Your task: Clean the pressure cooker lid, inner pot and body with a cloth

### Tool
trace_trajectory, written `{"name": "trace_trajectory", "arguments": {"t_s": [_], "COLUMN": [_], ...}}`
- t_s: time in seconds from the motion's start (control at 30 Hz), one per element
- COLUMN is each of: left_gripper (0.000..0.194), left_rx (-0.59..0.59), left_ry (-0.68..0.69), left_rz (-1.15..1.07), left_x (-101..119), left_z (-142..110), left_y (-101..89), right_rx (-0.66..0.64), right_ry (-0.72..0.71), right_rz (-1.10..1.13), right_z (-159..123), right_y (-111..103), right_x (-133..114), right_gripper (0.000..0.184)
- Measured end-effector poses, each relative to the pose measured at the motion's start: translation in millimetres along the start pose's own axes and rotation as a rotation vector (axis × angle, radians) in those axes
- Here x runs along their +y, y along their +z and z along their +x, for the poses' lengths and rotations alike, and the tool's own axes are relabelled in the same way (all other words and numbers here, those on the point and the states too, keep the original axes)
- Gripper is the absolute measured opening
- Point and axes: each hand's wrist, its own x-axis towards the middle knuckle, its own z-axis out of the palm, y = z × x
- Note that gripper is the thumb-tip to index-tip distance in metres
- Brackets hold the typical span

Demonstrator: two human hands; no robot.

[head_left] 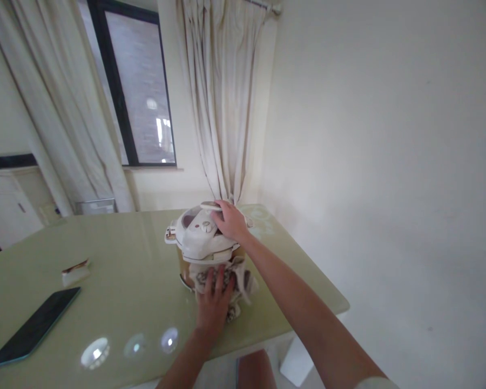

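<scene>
A white multi-cooker (pixel 202 237) with a gold-brown body stands near the table's right end. My right hand (pixel 230 220) lies over the top of its lid, fingers curled at the lid handle (pixel 210 206); its fingertips are partly hidden. Against the front of the cooker, my left hand (pixel 214 302) presses a patterned cloth (pixel 240 275), white with dark brown markings. The fingers of that hand lie along the cloth, which bunches and hangs down on the right side.
The cooker rests on a pale green glossy table (pixel 133 254). To the left lie a dark tablet (pixel 36 326) and a small white packet (pixel 75 272). Curtains (pixel 227 97) and a window (pixel 141 86) are behind, and a white wall (pixel 380 162) borders the right side.
</scene>
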Motion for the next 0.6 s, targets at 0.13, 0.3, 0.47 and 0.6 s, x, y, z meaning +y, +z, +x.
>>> {"name": "trace_trajectory", "arguments": {"t_s": [0.13, 0.3, 0.47, 0.6], "left_gripper": [0.041, 0.02, 0.042, 0.028], "left_rx": [-0.009, -0.078, 0.002, 0.004], "left_ry": [0.534, 0.972, 0.905, 0.127], "left_rz": [0.168, 0.046, -0.054, -0.285], "left_x": [14, 6, -59, -118], "left_z": [48, 94, 51, 5], "left_y": [-9.4, -27.9, -31.3, -23.0], "right_rx": [-0.02, -0.026, -0.025, -0.022], "right_ry": [-0.021, -0.007, -0.02, -0.022], "right_rz": [0.022, 0.045, 0.062, 0.058], "right_z": [-1, -1, -3, -4], "right_y": [-1, -2, -4, -5], "right_x": [1, 4, 4, 2], "right_gripper": [0.046, 0.047, 0.05, 0.051]}}
